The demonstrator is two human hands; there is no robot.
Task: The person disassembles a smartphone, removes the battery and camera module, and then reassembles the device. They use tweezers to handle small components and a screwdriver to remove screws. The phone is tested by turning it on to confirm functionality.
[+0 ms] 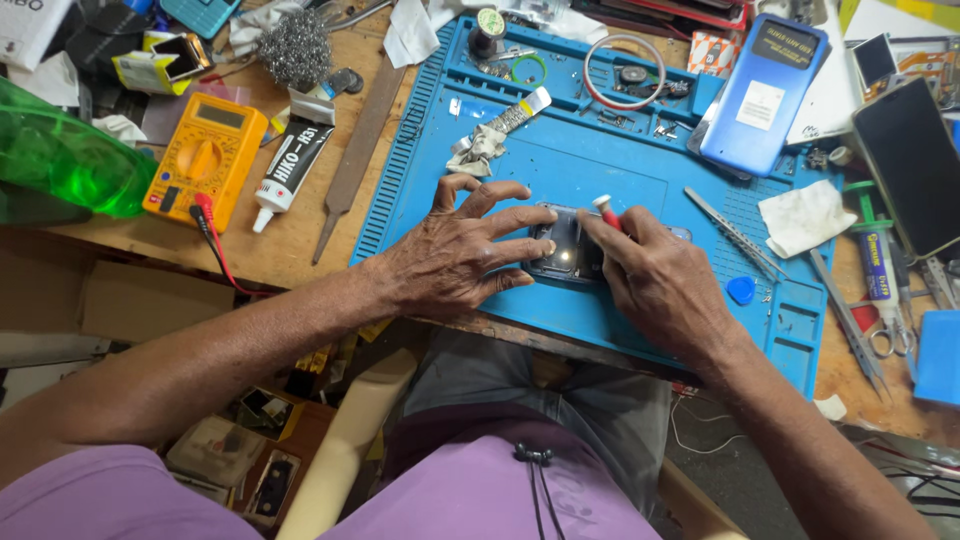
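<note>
Two hands' fingers [520, 247] lie spread over the dark phone [566, 250], right pinching a screwdriver [606, 212].

A blue rectangular phone box [765, 92] lies tilted at the far right corner of the blue work mat [610, 170], with a dark label near its top and a white label at its middle. Right of it, by the bench's right edge, a phone [912, 168] shows a dark, blank screen. On the wooden bench left of the mat sits a yellow multimeter [205, 158] with a grey display, and beside it a white glue tube [287, 172] with a black label. A yellow-and-white carton [160, 62] stands at the far left.
</note>
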